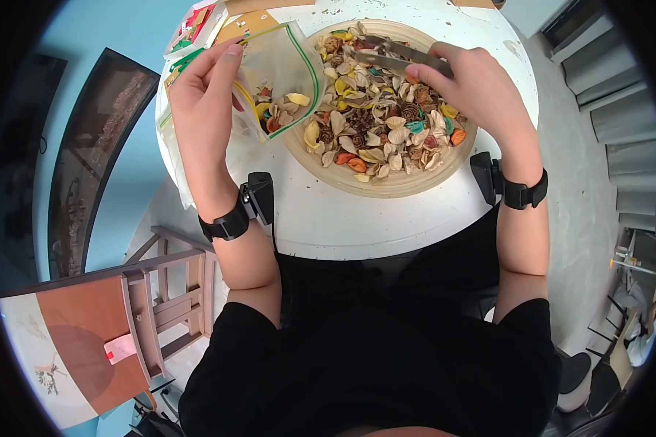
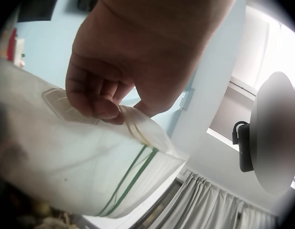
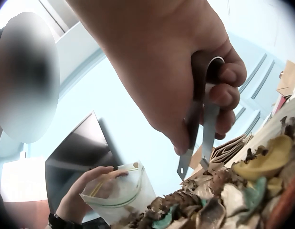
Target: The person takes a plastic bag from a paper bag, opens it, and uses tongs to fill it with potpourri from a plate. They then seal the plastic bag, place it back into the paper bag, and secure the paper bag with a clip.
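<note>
My left hand pinches the rim of a clear zip bag with green and yellow seal lines. Its mouth gapes toward the tray, and a few dried petals lie inside. In my right hand I grip metal tongs, bent in a U, thumb on one arm and fingers on the other. Their tips stand apart, right at the potpourri, a heap of dried petals, pinecones and yellow, orange and teal pieces. A round wooden tray holds the heap; the bag's lower edge overlaps its left side.
The tray stands on a round white table. At the far left are a white box with red and green contents and brown cardboard. A wooden chair is to the left of the table. Cameras are strapped on both wrists.
</note>
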